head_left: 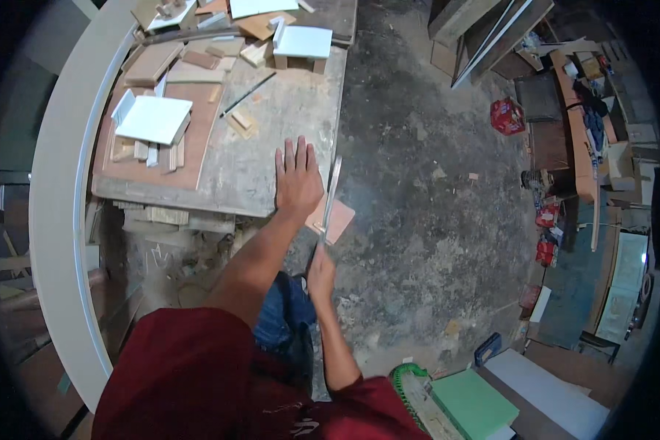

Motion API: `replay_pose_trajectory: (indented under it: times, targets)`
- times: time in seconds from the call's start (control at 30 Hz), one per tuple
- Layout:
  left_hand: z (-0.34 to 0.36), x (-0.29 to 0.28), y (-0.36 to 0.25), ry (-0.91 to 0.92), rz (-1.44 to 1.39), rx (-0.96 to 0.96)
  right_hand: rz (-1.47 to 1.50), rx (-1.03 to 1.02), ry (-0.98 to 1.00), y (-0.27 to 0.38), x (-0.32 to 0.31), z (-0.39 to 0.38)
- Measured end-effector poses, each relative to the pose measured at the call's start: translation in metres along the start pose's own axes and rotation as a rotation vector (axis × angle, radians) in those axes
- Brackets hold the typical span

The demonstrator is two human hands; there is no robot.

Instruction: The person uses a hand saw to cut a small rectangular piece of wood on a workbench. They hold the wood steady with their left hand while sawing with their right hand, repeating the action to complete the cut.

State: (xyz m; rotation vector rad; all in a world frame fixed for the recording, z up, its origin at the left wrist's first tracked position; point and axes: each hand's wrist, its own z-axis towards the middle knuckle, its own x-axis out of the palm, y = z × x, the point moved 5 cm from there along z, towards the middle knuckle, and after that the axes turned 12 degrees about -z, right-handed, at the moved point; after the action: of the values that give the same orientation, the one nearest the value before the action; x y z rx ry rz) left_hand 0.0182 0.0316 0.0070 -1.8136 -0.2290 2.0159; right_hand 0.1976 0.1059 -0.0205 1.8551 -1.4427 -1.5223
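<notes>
My left hand (298,183) lies flat, palm down with fingers stretched out, at the near right corner of the grey worktable (264,110). Just below it, a small reddish-brown wooden board (340,221) juts out past the table's edge. The left palm hides where the board meets the table. My right hand (320,276) is closed round the near end of a long, narrow metal saw (334,183), seen almost edge-on. Its blade crosses over the board and points away from me along the table's right edge. Whether the teeth touch the wood cannot be made out.
White-topped pieces (154,119) rest on stacked wood at the table's left, beside a dark thin rod (248,94). A curved pale panel edge (59,205) runs along the left. Right, a red package (507,116) lies on the floor near a cluttered bench (576,132); a green board (473,403) lies nearer.
</notes>
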Motion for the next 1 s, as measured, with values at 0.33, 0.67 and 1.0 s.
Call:
replay_pose_trajectory:
  times: [0.33, 0.67, 1.0]
  targets:
    - [0.010, -0.001, -0.004, 0.017, 0.001, 0.005, 0.015, -0.004, -0.035, -0.009, 0.008, -0.015]
    - [-0.001, -0.009, -0.007, -0.001, 0.005, 0.015, -0.077, -0.127, -0.094, -0.011, -0.009, -0.052]
    - [0.007, -0.003, -0.004, -0.026, 0.013, 0.026, -0.004, 0.019, -0.007, -0.022, 0.005, -0.047]
